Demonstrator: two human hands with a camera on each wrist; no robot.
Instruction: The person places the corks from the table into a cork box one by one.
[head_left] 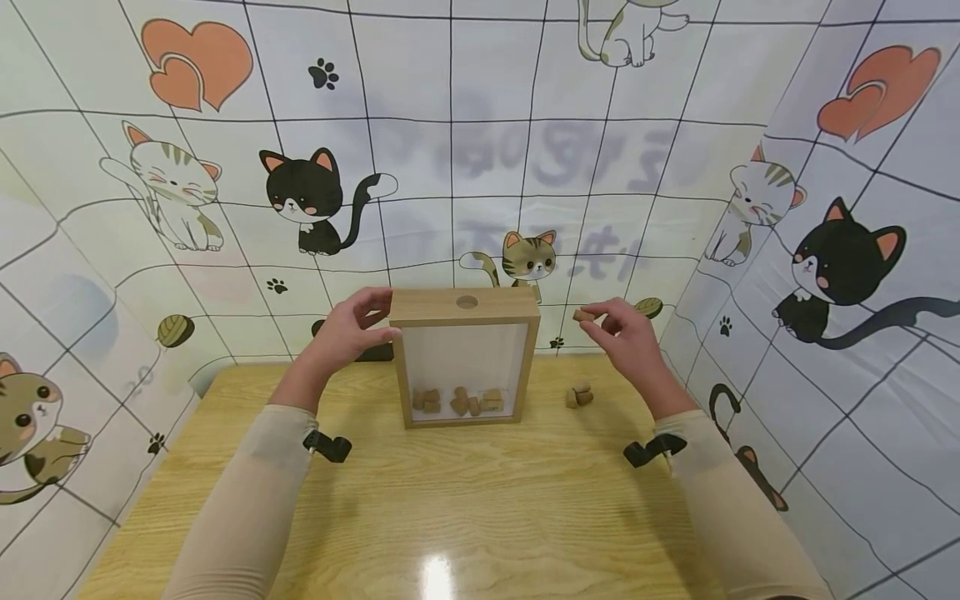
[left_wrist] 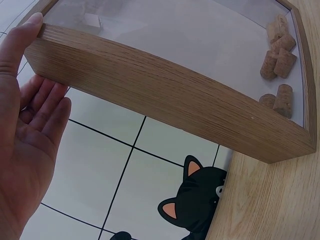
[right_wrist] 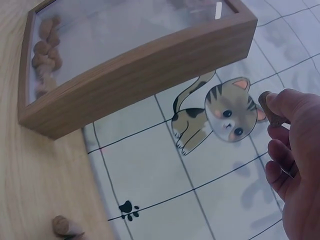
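A wooden shadow box (head_left: 427,312) with a clear front stands upright on the table, a round hole (head_left: 467,302) in its top. Several corks (head_left: 461,403) lie along the bottom inside it. At its upper left corner my left hand (head_left: 347,330) grips the frame, thumb (left_wrist: 34,24) on the front edge and fingers around toward the back. To the right of the box, in the air at about the height of its top, my right hand (head_left: 628,340) pinches a cork (right_wrist: 271,108) between thumb and fingertips.
A few loose corks (head_left: 579,394) sit on the wooden table (head_left: 450,500), right of the box. Close behind the table hangs a white grid-patterned cloth (head_left: 420,167) with cartoon cats, and it continues along both sides.
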